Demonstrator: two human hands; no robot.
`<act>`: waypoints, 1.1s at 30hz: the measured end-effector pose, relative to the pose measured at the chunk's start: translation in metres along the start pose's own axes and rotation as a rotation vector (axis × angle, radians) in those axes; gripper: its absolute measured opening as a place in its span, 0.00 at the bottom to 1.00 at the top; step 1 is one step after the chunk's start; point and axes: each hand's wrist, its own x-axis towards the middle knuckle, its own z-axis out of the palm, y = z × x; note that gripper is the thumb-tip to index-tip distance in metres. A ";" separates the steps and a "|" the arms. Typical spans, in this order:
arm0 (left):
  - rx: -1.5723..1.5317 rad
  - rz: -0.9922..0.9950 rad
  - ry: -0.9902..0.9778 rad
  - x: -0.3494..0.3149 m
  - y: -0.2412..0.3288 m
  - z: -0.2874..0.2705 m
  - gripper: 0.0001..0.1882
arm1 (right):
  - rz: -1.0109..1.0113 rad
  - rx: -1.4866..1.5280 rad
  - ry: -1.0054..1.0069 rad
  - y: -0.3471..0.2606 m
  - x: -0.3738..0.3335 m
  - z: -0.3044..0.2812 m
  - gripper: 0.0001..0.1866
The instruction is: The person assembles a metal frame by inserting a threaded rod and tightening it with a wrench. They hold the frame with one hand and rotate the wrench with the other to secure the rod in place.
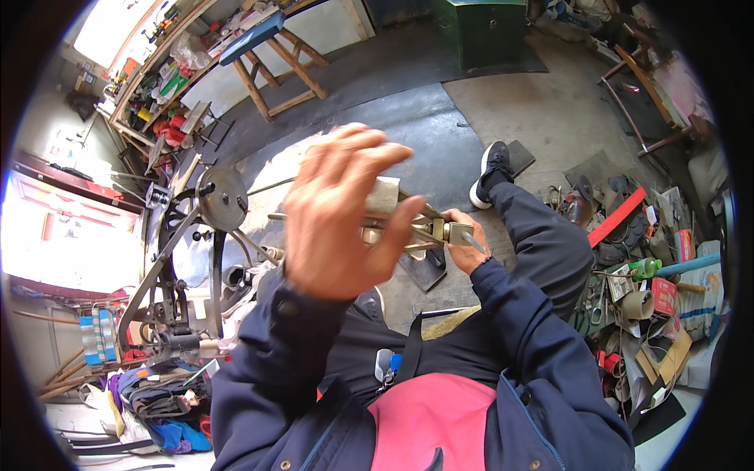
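Left hand (338,212) hovers open and empty over a metal frame (438,228) the right hand (469,255) grips.

The plain pink cloth shirt front (432,416) is flanked by a navy-blue fabric jacket (561,392). Above the pink front are plain black cloth trousers (550,243), a black shoe with a white sole (496,163), a brass-toned and grey metal fixture (437,229) and a dark-green boxy chest (491,35). Up and left of it stands a brown wooden stool with a blue top (251,38); up and right lie a flat bright-red strip (618,217) and a green plastic bottle (646,268).
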 end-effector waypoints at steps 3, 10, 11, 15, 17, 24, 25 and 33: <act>0.138 -0.079 -0.242 0.018 0.011 0.023 0.10 | 0.059 -0.003 -0.024 0.004 -0.001 -0.003 0.19; 0.154 -0.051 -0.142 0.009 0.008 0.031 0.10 | 0.630 1.290 -0.176 0.017 0.003 -0.027 0.25; 0.168 -0.059 -0.141 0.008 0.006 0.031 0.11 | 0.646 1.296 -0.204 0.017 0.009 -0.031 0.28; 0.190 -0.067 -0.148 0.006 0.005 0.032 0.12 | 0.499 1.259 -0.036 -0.011 0.059 -0.048 0.22; 0.205 -0.054 -0.146 0.007 0.006 0.032 0.12 | 0.385 1.257 -0.010 -0.041 0.089 -0.069 0.21; 0.258 -0.103 -0.110 0.014 0.008 0.043 0.11 | -0.159 0.807 -0.037 -0.170 0.059 -0.135 0.14; 0.257 -0.121 -0.116 0.014 0.008 0.043 0.10 | -0.220 0.658 0.001 -0.181 0.039 -0.135 0.13; 0.225 -0.183 -0.049 0.014 0.010 0.044 0.11 | -0.286 0.087 0.215 -0.147 -0.109 -0.089 0.22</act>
